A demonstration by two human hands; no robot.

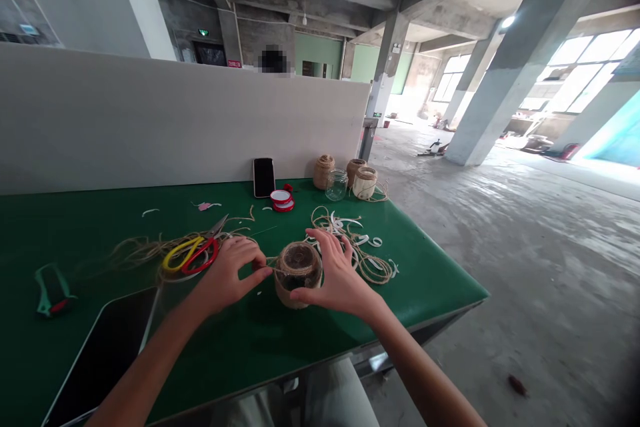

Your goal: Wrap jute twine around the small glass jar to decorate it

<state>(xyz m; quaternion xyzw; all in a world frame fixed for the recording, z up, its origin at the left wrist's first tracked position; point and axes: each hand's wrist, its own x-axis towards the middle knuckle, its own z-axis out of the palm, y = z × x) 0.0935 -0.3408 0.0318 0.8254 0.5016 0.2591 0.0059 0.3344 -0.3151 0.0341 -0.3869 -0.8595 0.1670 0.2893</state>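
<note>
A glass jar [295, 283] partly wound with brown jute twine stands on the green tabletop [240, 353], its round base or top facing up. My left hand [235, 271] pinches a strand of twine [271, 260] at the jar's left side, thumb and forefinger together. Curved around the jar's right side is my right hand [340, 273], thumb at the front and fingers behind, steadying it. Scissors [190, 255] with one yellow and one red handle lie left of my left hand, on loose twine.
Loose twine with white strips [375, 267] lies right of the jar. Several jars [367, 181], some twine-wrapped, stand at the back right. Red tape rolls [283, 200], a phone [264, 177], a tablet [105, 353] and a green tool [53, 290] are also there. A white partition [175, 120] rises behind.
</note>
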